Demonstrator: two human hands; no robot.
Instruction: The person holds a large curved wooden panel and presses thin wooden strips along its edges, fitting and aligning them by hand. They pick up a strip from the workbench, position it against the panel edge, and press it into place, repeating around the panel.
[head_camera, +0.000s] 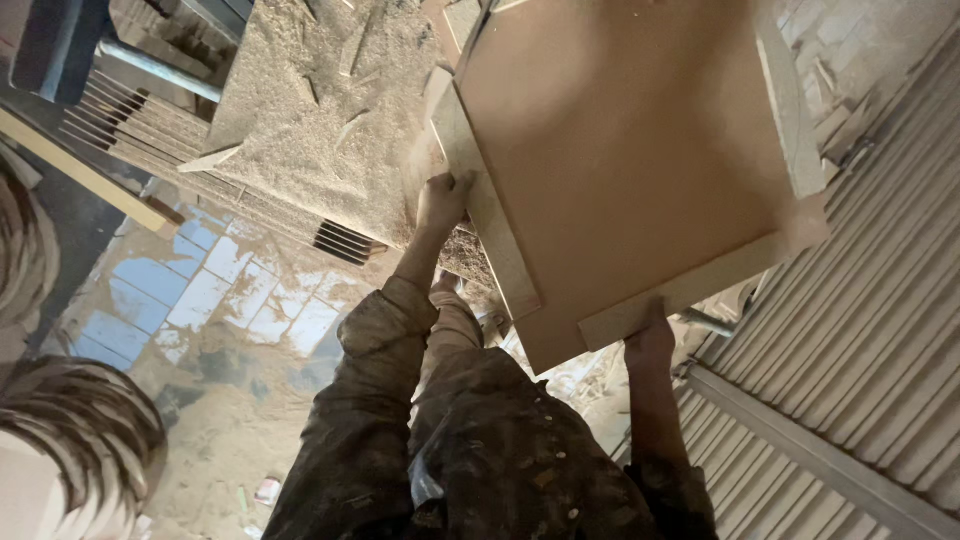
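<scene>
Brown fibreboard panel (630, 160), pale strips along its edges, tilted.

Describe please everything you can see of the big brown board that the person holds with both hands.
The large flat brown board of pressed wood is smooth and plain, roughly rectangular, with paler narrow wooden strips fixed along its left, lower and right edges, like a shallow frame. It is held tilted, one corner pointing down toward the person. The left hand grips the left edge strip, and the right hand holds the lower edge from beneath. Its upper part runs out of the picture. Below it lie a sawdust-covered surface and a dusty floor.
</scene>
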